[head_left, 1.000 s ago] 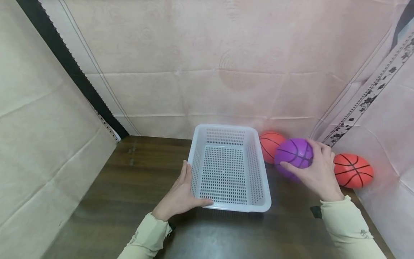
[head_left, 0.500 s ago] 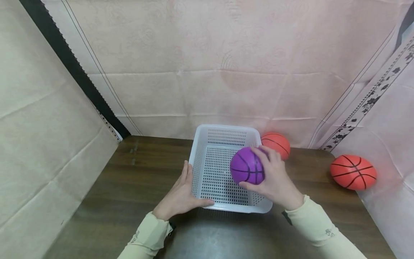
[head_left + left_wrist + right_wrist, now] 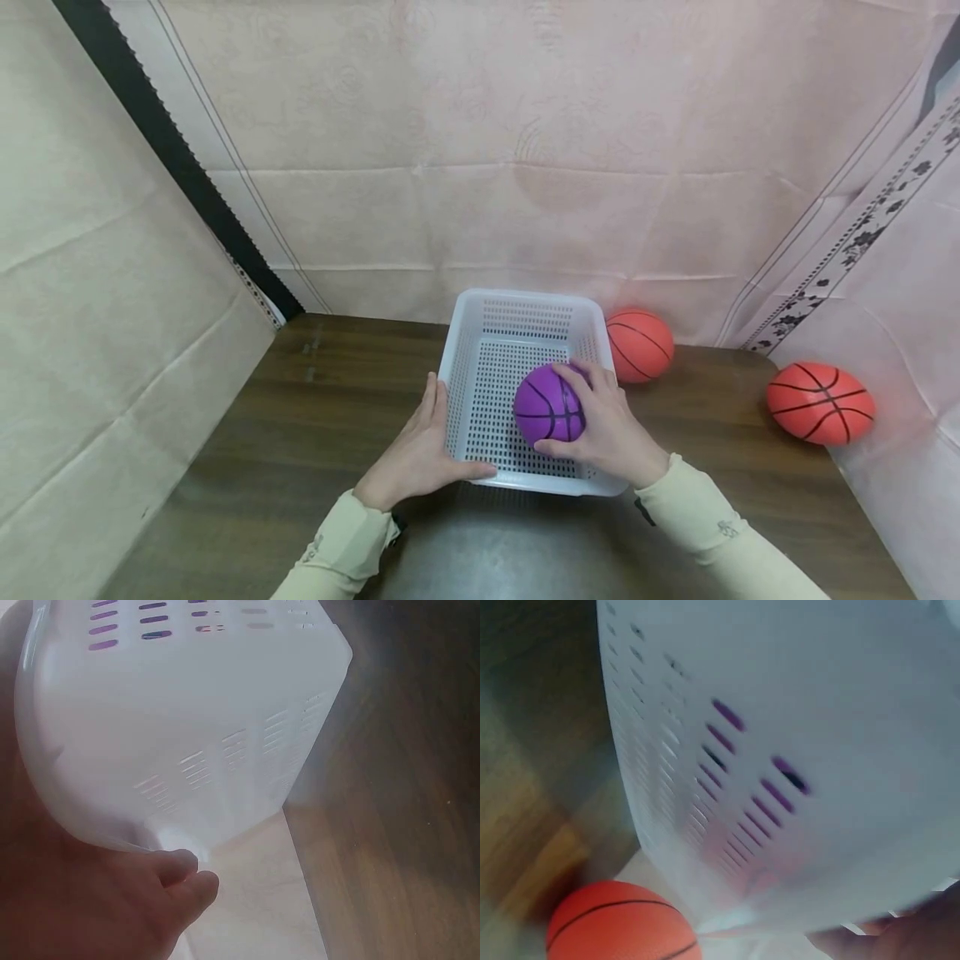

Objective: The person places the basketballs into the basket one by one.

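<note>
A purple ball with black basketball lines point(image 3: 542, 405) is low inside the white plastic basket point(image 3: 525, 482), towards its near right part. My right hand point(image 3: 611, 433) grips it from the right, thumb on the near side and fingers over the top. In both wrist views purple shows through the basket's slots. My left hand point(image 3: 416, 454) rests against the basket's near left corner, fingers straight along the left side and thumb laid on the near rim. The left wrist view has its fingertips point(image 3: 196, 889) right at the rim. The ball's underside is hidden.
An orange-red basketball-style ball point(image 3: 640, 344) sits beside the basket's far right side, near the back cloth point(image 3: 562, 217). Another orange-red ball point(image 3: 820, 403) lies at the right edge of the brown wooden table point(image 3: 360, 358). Pale cloth walls stand left, right and behind.
My right hand has carried the purple ball left from between the two orange-red balls, over the right rim and down into the basket. The left hand has stayed at the corner.
</note>
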Available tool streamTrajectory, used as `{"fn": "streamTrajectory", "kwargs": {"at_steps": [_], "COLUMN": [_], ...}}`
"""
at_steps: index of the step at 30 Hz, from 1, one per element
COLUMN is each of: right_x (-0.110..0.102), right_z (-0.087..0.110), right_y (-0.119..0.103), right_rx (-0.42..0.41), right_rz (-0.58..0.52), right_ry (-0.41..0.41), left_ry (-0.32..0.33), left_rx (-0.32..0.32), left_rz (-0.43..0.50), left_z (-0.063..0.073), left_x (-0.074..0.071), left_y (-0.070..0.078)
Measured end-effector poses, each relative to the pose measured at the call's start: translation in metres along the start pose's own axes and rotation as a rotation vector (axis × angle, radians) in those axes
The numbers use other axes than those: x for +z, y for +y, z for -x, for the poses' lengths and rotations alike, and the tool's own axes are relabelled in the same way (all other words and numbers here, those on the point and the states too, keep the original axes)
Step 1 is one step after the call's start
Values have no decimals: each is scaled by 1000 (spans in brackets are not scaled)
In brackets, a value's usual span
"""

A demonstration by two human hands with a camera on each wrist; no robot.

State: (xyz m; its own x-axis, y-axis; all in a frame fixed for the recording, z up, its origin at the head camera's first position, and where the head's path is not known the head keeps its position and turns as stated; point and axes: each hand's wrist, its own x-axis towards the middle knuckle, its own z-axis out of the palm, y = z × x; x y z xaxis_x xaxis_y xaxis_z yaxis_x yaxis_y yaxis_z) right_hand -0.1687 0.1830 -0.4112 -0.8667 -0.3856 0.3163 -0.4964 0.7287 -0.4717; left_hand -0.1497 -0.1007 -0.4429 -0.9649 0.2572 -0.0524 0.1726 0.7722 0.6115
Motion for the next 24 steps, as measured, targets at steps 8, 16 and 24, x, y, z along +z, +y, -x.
{"fn": "streamTrajectory", "kwargs": {"at_steps": [8, 16, 24], "right_x": [11, 18, 15], "right_z": [1, 1, -1], "right_y": [5, 8, 7], "right_rx": [10, 24, 46], "right_rz": [4, 22, 23], "right_ry": [-28, -58, -116], "left_ry": [-2, -10, -13], "left_rx": [-5, -11, -14], "left_rz": [3, -12, -20], "left_z": [0, 0, -1], "left_x": [1, 1, 0], "left_y": [0, 1, 0]}}
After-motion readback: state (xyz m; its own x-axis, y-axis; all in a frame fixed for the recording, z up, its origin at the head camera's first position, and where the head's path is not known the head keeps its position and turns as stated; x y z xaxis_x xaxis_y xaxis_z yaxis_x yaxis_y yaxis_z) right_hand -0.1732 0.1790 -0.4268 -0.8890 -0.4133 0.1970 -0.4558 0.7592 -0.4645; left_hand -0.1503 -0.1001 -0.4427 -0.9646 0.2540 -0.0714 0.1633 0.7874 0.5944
